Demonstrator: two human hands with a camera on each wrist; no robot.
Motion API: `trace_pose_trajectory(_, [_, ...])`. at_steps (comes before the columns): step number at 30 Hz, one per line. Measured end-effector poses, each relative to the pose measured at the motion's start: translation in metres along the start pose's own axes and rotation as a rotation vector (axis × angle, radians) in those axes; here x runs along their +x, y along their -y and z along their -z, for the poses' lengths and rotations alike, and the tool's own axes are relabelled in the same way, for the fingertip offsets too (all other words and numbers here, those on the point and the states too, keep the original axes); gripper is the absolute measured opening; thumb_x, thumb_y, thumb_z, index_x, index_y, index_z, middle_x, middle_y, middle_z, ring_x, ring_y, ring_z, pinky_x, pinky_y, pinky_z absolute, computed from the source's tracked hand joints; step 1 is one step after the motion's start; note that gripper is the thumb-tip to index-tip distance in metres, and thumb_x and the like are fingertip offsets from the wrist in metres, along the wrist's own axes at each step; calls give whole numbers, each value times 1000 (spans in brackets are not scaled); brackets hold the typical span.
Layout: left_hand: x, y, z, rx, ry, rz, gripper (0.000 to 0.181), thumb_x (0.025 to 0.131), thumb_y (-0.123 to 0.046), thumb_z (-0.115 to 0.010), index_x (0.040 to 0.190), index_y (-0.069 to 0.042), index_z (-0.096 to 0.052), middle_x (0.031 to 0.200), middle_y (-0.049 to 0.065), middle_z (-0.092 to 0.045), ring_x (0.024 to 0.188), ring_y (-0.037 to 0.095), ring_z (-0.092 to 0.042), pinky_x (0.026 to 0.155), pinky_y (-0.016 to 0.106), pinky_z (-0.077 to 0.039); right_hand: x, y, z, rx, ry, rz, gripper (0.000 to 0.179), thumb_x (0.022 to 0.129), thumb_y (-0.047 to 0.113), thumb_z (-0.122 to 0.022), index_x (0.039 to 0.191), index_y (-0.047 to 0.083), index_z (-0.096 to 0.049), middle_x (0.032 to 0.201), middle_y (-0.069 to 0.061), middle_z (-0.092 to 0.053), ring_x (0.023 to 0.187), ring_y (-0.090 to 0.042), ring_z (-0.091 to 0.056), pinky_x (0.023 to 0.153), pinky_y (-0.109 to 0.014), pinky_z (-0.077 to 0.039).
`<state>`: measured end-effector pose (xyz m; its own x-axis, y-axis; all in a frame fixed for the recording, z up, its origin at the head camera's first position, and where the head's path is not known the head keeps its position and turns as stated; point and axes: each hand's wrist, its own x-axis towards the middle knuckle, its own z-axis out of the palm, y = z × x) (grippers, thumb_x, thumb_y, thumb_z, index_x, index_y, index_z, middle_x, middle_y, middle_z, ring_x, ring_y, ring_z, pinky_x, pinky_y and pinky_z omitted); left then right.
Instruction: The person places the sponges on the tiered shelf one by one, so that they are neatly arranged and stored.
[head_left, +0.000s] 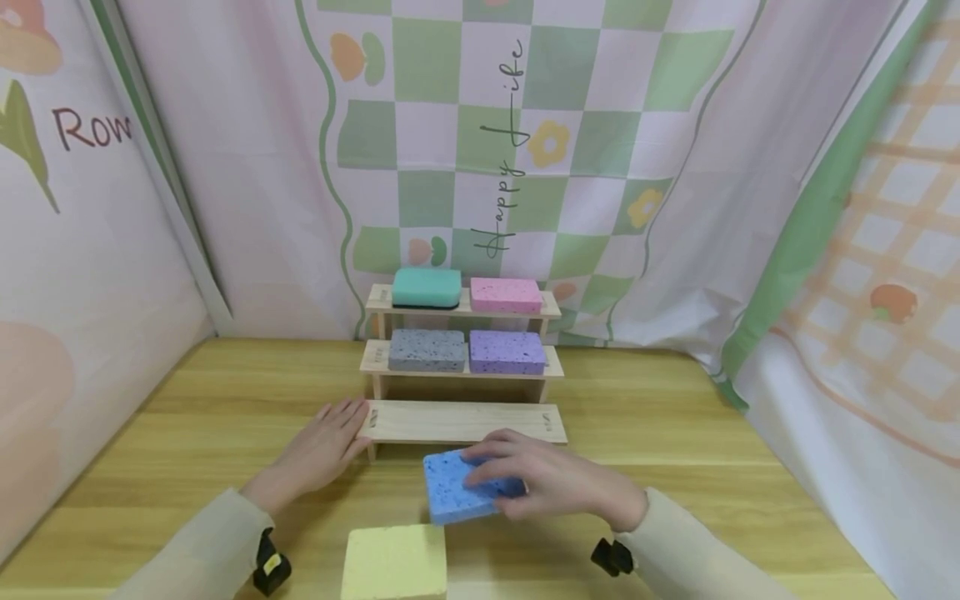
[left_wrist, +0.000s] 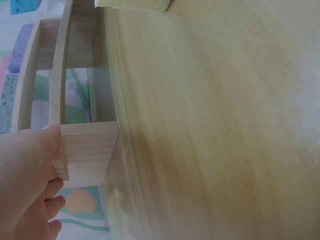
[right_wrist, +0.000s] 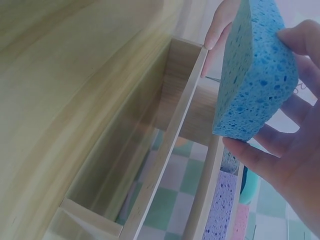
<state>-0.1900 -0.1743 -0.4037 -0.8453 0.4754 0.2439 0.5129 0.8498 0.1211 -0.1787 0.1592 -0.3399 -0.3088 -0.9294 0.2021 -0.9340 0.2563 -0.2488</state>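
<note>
My right hand (head_left: 558, 479) holds a blue speckled sponge (head_left: 450, 483) in front of a three-step wooden display stand (head_left: 465, 422), thumb and fingers on opposite sides of it in the right wrist view. My left hand (head_left: 318, 450) grips the left end of the lowest step, its thumb by the front edge and its fingers past the board's end in the left wrist view. Nothing lies on that lowest step. On the middle step sit a grey sponge (head_left: 427, 350) and a purple sponge (head_left: 507, 352). A teal sponge (head_left: 427, 287) with a dark underside and a pink sponge (head_left: 506, 294) occupy the top step.
A pale yellow sponge block (head_left: 395, 560) lies on the wood-grain table (head_left: 225, 392) near the front, left of the blue sponge. Printed curtains (head_left: 495, 150) hang behind the stand and along both sides.
</note>
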Motion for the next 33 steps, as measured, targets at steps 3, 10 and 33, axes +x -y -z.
trace_pose_trajectory(3, [0,0,-1,-7,4,3,53,99,-27,-43,136,10,-35,139,26,-35,128,41,-31,105,52,-22,4,-1,-1,-2,-9,14,33,84,19,-63,118,21,-63,133,-2,-49,119,-19,-43,94,-35,-42])
trace_pose_trajectory(10, [1,0,0,-12,11,6,54,99,-28,-43,136,10,-35,139,25,-34,128,41,-30,105,52,-22,13,-5,-1,11,-33,14,32,85,19,-62,117,20,-62,132,-3,-50,119,-19,-43,95,-36,-40])
trace_pose_trajectory(33, [1,3,-2,-6,-6,1,53,98,-27,-44,135,10,-36,139,26,-35,128,41,-31,104,53,-22,50,-25,-9,7,-130,-19,31,87,15,-60,118,14,-62,132,-9,-49,121,-24,-42,96,-35,-40])
